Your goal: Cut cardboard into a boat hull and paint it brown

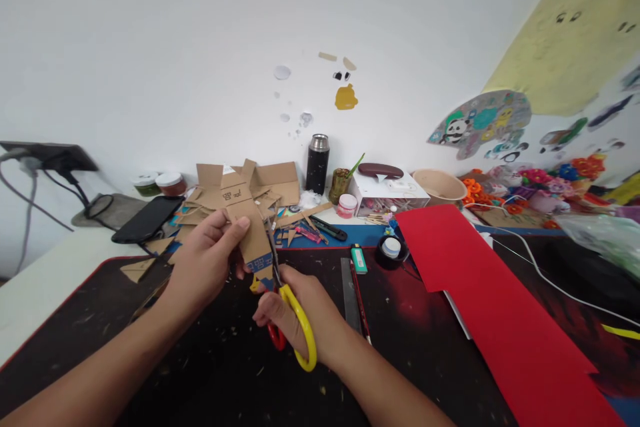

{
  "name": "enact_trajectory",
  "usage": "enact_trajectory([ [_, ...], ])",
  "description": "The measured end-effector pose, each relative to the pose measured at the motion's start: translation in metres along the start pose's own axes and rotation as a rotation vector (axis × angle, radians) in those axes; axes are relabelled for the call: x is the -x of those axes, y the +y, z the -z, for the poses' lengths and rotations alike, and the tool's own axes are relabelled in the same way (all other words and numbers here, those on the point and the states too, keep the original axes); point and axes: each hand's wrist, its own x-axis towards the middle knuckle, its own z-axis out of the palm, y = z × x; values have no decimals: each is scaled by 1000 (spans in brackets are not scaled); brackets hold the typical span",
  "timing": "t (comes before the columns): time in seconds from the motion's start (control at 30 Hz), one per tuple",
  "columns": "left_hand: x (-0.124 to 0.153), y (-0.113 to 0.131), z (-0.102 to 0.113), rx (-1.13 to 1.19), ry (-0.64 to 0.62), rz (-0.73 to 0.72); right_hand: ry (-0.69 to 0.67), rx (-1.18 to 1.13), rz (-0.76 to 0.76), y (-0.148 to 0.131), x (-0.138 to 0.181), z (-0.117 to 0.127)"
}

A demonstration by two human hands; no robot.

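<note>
In my left hand (207, 253) is a strip of brown cardboard (255, 233) with dark printing, pinched between thumb and fingers and held up above the desk. My right hand (305, 310) has its fingers through the yellow and red handles of a pair of scissors (303, 340). The scissor blades point away from me and lie along the right edge of the cardboard. Whether the blades are fully closed is hard to see. Behind the strip lies a heap of cardboard scraps (280, 177).
A black mat (210, 360) covers the desk. To the right are a metal ruler (350, 293), a red pencil (360, 300), a green lighter (358, 259) and red card sheets (490, 307). A black thermos (318, 165) stands by the wall; a phone (153, 219) lies left.
</note>
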Motion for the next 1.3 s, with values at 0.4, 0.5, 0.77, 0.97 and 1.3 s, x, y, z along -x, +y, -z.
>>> enact_trajectory([
  [0.4, 4, 8, -5, -63, -129, 14, 106, 191, 9, -22, 1, 3],
  [0.5, 4, 10, -4, -74, -129, 17, 112, 200, 2, -19, 1, 3],
  [0.77, 5, 8, -3, -131, -161, 15, 101, 202, -11, -15, 2, 6],
  [0.97, 9, 7, -7, -146, -204, 35, 126, 212, -4, -14, 2, 5],
  [1.3, 13, 6, -12, -133, -187, 18, 147, 248, -42, -16, 1, 5],
])
